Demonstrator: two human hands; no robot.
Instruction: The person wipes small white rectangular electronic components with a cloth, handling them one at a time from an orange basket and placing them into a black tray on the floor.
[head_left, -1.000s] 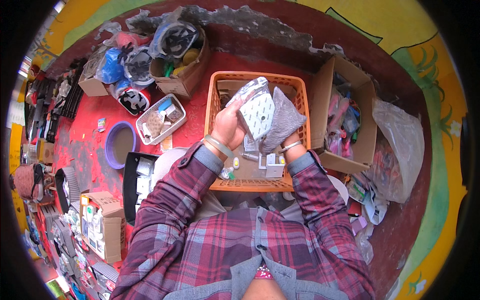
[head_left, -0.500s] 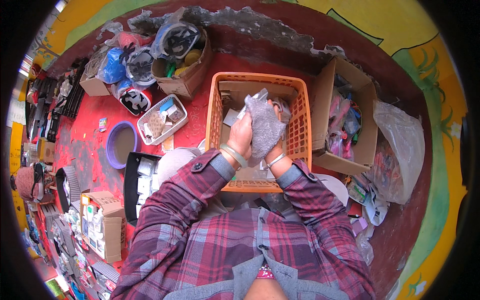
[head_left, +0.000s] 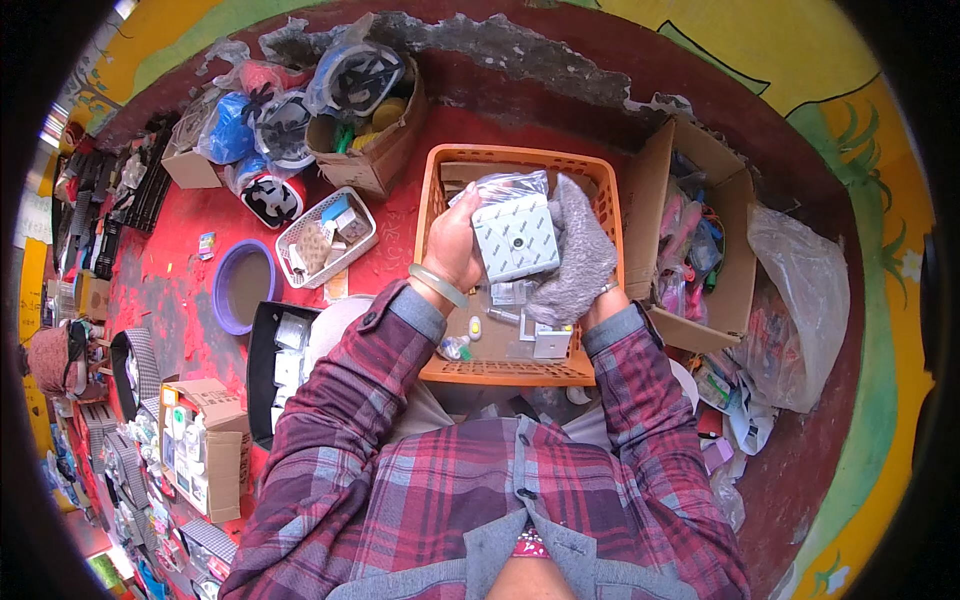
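Observation:
My left hand (head_left: 453, 242) grips the edge of a white square box (head_left: 516, 240) with a repeated small print and a dark round spot in its middle. Clear plastic wrapping (head_left: 515, 186) shows at the box's far edge, seemingly in the same grasp. A grey fuzzy cloth (head_left: 582, 248) drapes over my right hand (head_left: 603, 304) and hangs beside the box; it hides the fingers. Both hands are above an orange plastic basket (head_left: 505, 374). Inside lie a small white and yellow item (head_left: 474, 328), a small clear bag (head_left: 455, 348) and a white box (head_left: 552, 343).
Right of the basket stands an open cardboard box (head_left: 690, 300) of pink items, with a clear plastic bag (head_left: 805, 300) beside it. Leftward are a white basket (head_left: 366, 240), a purple basin (head_left: 219, 300) and a black tray (head_left: 262, 385). Bagged helmets (head_left: 283, 130) sit farther back.
The grey cloth has shifted from between both hands to the right with my right hand. The white box now shows in my left hand, and more of the basket's contents are visible.

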